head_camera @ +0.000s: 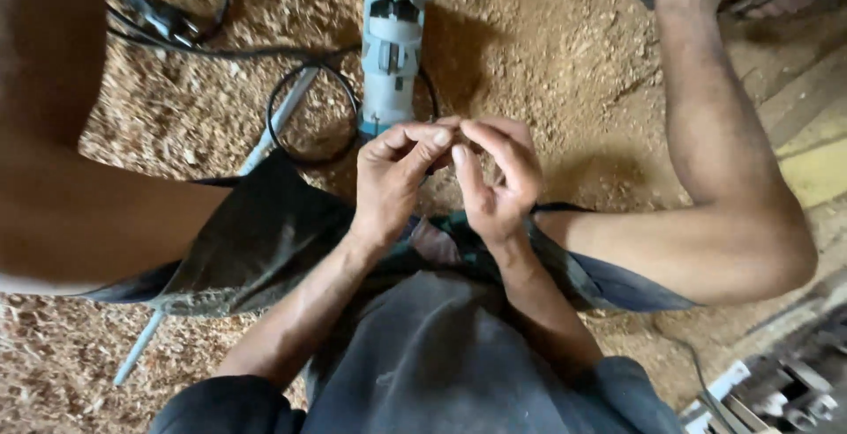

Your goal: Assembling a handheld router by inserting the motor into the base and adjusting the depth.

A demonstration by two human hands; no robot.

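Hands meeting fingertip to fingertip above our lap.
We are curling our left hand (pixel 393 183) and right hand (pixel 496 178) so the fingers touch, pinching at something too small to make out; just beyond them a pale blue power tool (pixel 390 46) is lying on the sawdust floor (pixel 547 46), its black cord (pixel 304 90) looping beside it.

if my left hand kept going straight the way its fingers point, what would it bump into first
Your left hand points toward the right hand; their fingertips already look touching, so it meets that first. Depth is hard to judge, and anything pinched between them is hidden.
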